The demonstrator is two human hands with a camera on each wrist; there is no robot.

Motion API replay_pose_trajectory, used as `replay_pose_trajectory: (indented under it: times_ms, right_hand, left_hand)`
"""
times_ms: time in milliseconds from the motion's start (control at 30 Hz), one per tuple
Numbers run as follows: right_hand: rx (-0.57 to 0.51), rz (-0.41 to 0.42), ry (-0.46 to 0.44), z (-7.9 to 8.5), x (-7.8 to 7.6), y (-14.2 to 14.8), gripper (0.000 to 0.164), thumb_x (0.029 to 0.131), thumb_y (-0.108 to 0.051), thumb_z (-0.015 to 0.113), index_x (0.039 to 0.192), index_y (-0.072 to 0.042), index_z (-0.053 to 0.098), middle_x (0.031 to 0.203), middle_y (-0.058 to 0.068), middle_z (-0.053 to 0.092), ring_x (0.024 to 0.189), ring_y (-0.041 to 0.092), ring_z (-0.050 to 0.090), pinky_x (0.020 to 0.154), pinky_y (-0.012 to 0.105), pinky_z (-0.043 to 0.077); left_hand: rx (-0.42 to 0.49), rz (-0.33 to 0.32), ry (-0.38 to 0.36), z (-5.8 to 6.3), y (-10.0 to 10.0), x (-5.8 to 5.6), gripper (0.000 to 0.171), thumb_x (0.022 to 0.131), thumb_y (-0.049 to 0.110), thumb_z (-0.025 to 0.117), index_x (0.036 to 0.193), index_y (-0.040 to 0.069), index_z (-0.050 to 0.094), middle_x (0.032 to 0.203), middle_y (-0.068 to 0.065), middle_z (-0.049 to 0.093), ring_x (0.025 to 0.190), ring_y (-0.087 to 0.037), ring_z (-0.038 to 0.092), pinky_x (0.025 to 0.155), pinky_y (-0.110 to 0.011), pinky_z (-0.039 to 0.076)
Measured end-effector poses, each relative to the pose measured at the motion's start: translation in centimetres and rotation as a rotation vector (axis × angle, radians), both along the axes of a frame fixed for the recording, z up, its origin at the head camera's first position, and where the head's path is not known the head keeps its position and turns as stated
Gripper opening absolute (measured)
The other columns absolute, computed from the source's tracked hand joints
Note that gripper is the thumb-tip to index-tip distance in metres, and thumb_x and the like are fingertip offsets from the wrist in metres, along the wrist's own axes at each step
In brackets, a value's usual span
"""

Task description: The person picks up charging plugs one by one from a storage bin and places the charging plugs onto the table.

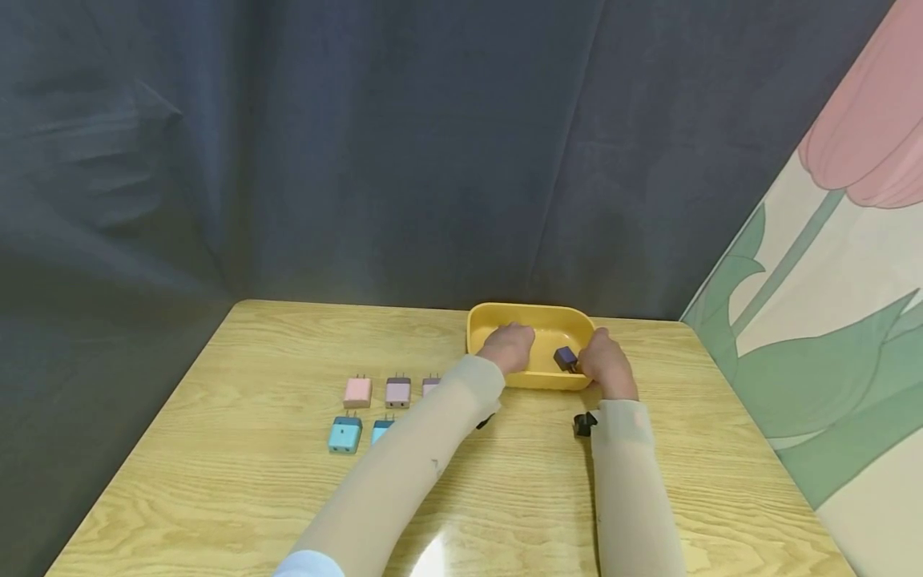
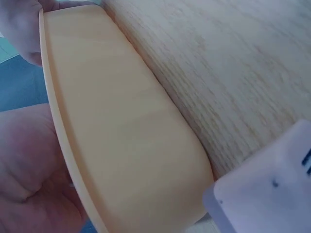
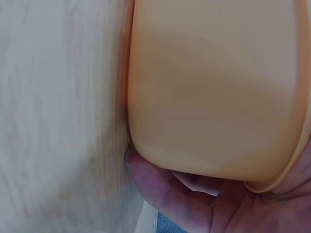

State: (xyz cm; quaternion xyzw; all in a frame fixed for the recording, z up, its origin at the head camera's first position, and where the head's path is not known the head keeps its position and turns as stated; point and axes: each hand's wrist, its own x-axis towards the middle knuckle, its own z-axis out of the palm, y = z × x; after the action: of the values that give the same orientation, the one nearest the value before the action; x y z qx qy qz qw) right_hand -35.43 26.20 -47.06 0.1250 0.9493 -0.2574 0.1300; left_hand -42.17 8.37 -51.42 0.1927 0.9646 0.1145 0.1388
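Note:
A yellow plastic bin point(image 1: 537, 380) stands near the table's far edge. Inside it, toward the right end, lies a dark purple plug adapter point(image 1: 566, 358). My left hand point(image 1: 509, 347) reaches over the near rim into the bin; its fingertips are hidden behind the wall point(image 2: 121, 121) in the left wrist view, and I cannot tell whether they hold anything. At the bin's right end my right hand point(image 1: 607, 365) grips the wall, fingers point(image 3: 160, 191) curled along the outside. A pale purple charger point(image 2: 262, 189) appears close to the bin in the left wrist view.
Left of the bin, small two-pin chargers lie in two rows: a pink one point(image 1: 357, 393), a purple one point(image 1: 398, 392) and another partly behind my left sleeve, with blue ones point(image 1: 345, 433) nearer. A dark curtain point(image 1: 433, 160) hangs behind the table; a flower-patterned wall is at right.

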Motion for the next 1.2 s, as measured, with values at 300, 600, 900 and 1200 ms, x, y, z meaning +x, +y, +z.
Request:
replay_pose_trajectory:
  times_ms: [300, 600, 900, 1200]
  right_hand:
    - [0.001, -0.005, 0.01, -0.1, -0.3, -0.2, 0.055, 0.106, -0.006, 0.044, 0.152, 0.018, 0.025, 0.115, 0.032, 0.059, 0.08, 0.029, 0.063, 0.057, 0.027, 0.05]
    - [0.011, 0.001, 0.001, -0.2, -0.5, -0.3, 0.056, 0.107, -0.007, 0.042, 0.153, 0.018, 0.024, 0.114, 0.032, 0.06, 0.079, 0.029, 0.064, 0.057, 0.026, 0.05]
    - [-0.003, -0.006, -0.002, -0.2, -0.6, -0.3, 0.056, 0.106, -0.007, 0.045, 0.153, 0.017, 0.025, 0.118, 0.033, 0.059, 0.084, 0.031, 0.064, 0.061, 0.028, 0.051]
    - [0.0, -0.014, -0.019, -0.2, -0.8, 0.0, 0.062, 0.106, -0.007, 0.043, 0.158, 0.017, 0.019, 0.122, 0.033, 0.057, 0.09, 0.034, 0.065, 0.064, 0.029, 0.051]
  left_hand:
    - [0.001, -0.075, 0.084, 3.1, -1.3, 2.3, 0.03, 0.105, -0.002, 0.062, 0.117, 0.021, 0.075, 0.122, 0.003, 0.075, 0.131, -0.021, 0.063, 0.105, -0.039, 0.055]
    - [0.016, -0.14, 0.139, 6.6, -2.9, 6.0, 0.041, 0.107, 0.0, 0.062, 0.143, 0.019, 0.07, 0.145, 0.001, 0.07, 0.136, -0.02, 0.062, 0.118, -0.034, 0.052]
    - [0.037, -0.154, 0.181, 6.4, -3.4, 5.8, 0.042, 0.104, -0.003, 0.066, 0.139, 0.018, 0.073, 0.143, -0.002, 0.068, 0.135, -0.022, 0.063, 0.115, -0.033, 0.055]
    - [0.053, -0.135, 0.179, 6.6, -3.6, 5.9, 0.04, 0.103, -0.003, 0.065, 0.137, 0.016, 0.074, 0.141, 0.0, 0.071, 0.135, -0.021, 0.064, 0.115, -0.031, 0.055]
